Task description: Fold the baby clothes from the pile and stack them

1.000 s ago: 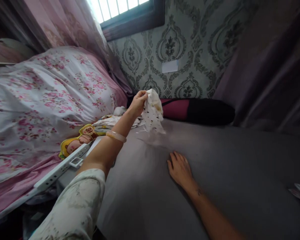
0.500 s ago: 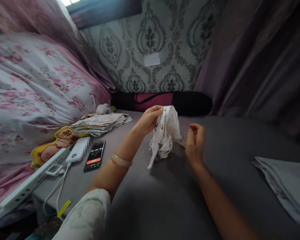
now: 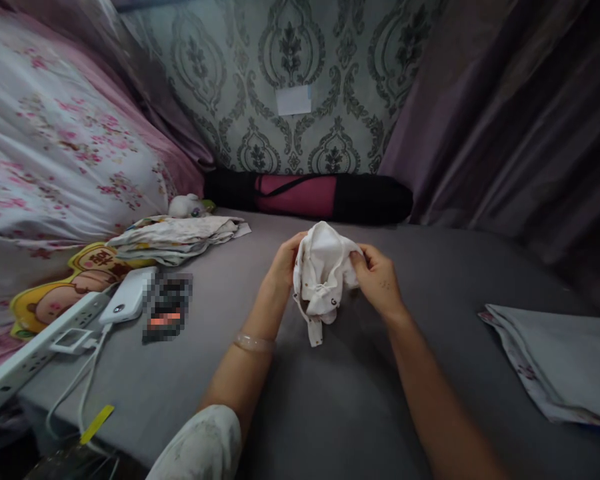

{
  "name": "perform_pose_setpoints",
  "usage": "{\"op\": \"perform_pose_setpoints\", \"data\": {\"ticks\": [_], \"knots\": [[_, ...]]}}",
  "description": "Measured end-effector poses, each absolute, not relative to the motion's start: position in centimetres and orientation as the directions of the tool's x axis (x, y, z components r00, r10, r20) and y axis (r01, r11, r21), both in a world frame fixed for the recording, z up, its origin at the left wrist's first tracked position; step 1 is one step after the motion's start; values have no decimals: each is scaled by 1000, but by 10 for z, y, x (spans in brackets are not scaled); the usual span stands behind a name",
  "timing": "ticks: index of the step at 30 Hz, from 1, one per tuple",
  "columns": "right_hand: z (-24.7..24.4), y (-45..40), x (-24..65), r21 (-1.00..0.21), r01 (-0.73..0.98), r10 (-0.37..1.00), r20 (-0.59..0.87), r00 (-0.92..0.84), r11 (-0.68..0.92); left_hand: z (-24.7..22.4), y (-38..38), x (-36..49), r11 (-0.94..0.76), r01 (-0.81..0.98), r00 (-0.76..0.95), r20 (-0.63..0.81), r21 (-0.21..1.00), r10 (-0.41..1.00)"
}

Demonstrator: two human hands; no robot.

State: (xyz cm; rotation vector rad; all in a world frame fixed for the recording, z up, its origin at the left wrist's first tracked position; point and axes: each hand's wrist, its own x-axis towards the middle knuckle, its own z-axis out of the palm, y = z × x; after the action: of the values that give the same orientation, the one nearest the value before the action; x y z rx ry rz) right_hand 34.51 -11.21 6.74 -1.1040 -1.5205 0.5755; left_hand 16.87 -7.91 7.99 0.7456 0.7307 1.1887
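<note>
Both our hands hold the white cloth (image 3: 325,267), hanging lengthwise between them over the grey sheet (image 3: 330,413). Our right hand (image 3: 380,275) pinches its right edge; our left hand (image 3: 284,263), fingertips hidden, the left.

Open space, right grip (image 3: 380,281) to folded cloth (image 3: 567,363)

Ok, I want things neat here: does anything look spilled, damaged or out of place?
No spill or damage shows. White cables trail untidily over the front-left edge of the grey surface, and the white garment is bunched up. One dark object is pixelated, hiding its condition.
</note>
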Motion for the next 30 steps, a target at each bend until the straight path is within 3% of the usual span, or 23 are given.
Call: {"op": "perform_pose_setpoints", "data": {"ticks": [3, 9, 17, 22, 25, 28, 30], "knots": [[80, -116, 353, -861, 305, 889, 450, 88, 406, 71, -78, 168, 250, -494, 333, -85, 833, 939], [99, -125, 368, -876, 338, 893, 417, 169, 345, 64, -83, 161, 82, -368, 365, 63, 926, 929], [104, -128, 380, -800, 493, 868, 470, 161, 341, 75, -92, 150, -110, -18, 394, 108, 994, 913], [105, -129, 382, -752, 553, 857, 499, 126, 357, 82, -101, 161, -238, 309, 332, 130, 921, 934], [105, -129, 386, -702, 595, 830, 549, 103, 391, 82, -101, 165, -333, 461, 269, 228, 823, 936], [105, -128, 393, -659, 633, 802, 590, 100, 406, 82, -97, 166, -396, 549, 186, 354, 736, 917], [105, -127, 398, -640, 642, 797, 599, 73, 422, 82, -94, 164, -394, 537, 151, 375, 746, 915]]}}
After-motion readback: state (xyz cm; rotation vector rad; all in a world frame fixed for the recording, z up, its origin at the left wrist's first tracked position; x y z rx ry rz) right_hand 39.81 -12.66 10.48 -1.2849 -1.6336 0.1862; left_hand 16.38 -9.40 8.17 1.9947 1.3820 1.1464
